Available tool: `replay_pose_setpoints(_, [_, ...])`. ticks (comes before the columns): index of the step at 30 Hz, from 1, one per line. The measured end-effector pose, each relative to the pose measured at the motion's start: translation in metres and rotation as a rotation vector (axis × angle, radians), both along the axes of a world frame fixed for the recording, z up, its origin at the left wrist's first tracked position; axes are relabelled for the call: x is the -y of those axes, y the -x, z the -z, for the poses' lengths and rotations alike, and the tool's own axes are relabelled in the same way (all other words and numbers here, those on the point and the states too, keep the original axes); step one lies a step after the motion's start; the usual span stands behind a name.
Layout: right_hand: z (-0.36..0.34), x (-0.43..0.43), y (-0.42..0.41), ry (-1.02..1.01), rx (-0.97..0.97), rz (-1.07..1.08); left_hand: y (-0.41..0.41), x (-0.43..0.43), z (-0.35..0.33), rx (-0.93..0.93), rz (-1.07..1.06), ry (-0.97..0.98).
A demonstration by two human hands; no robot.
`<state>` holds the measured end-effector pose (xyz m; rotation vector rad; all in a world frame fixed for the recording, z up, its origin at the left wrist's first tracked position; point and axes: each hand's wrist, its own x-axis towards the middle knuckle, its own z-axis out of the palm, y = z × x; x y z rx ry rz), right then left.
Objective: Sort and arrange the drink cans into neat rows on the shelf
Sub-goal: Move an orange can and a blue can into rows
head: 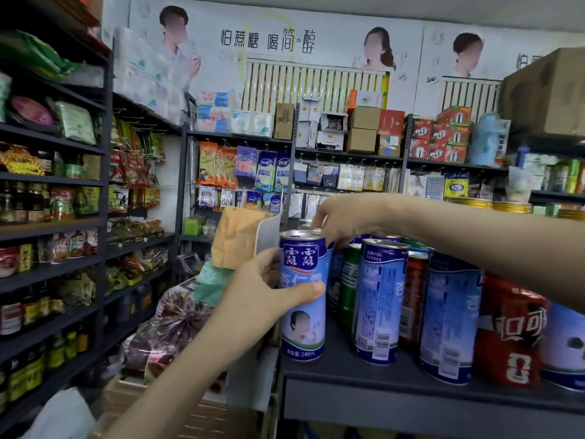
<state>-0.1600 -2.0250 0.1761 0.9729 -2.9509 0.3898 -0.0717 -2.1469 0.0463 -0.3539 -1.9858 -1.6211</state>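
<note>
My left hand [262, 293] grips a tall blue and white can [303, 312] standing at the front left corner of the dark shelf [364, 375]. My right hand [342, 221] reaches over from the right and pinches the top of a can behind it, mostly hidden. Beside these stand a green can [349, 280], another blue can [378, 302] with its barcode side out, a dark red can [414, 296], a further blue can [449, 321] and a red cola can [509, 331], loosely grouped.
A brown paper bag [237, 239] and a white card stand just left of the shelf edge. Packed shelves of bottles and snacks line the left wall [53, 217]. Cartons sit below at the left. A large cardboard box [547, 90] rests on top at the upper right.
</note>
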Motion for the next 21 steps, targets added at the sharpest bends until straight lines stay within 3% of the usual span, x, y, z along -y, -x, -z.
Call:
replay_pose_setpoints(9, [-0.029,-0.057,0.004,-0.06,0.025,-0.071,0.017,-0.014,0.002,-0.025,-0.187,0.14])
replay_pose_setpoints(17, [-0.035,-0.086,0.018,-0.229,0.216,-0.201,0.006,-0.023,-0.014,-0.124,-0.381,0.462])
replay_pose_setpoints(21, [-0.039,-0.085,0.026,-0.282,0.253,-0.257,0.005,-0.021,-0.038,-0.146,-0.371,0.598])
